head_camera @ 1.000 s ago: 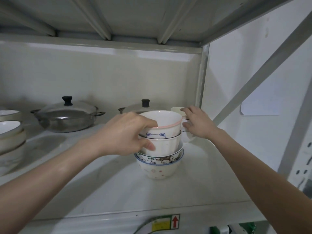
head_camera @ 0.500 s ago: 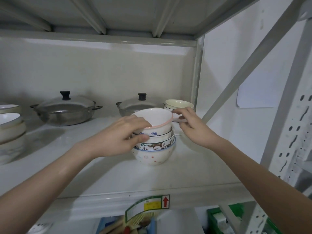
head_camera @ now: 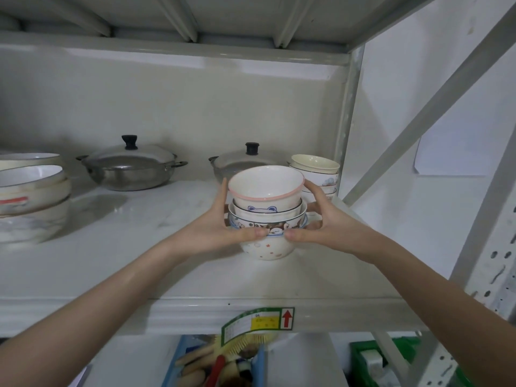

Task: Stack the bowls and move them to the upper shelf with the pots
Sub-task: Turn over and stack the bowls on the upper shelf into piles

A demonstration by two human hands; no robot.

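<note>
Cradling the stack with left hand and right hand curled round it, we keep it level, sliding it beside the pots.

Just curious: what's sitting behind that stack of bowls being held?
Behind the bowl stack sits a lidded pot, its right half hidden by the stack. Right of it stands another stack of cream bowls, its lower bowls partly covered by the right hand.

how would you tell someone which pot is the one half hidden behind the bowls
On the shelf two lidded steel pots stand along the back wall. It is the right-hand pot, just left of the cream bowl stack in the corner. Unlike the left pot, the held bowl stack covers its body.
</note>
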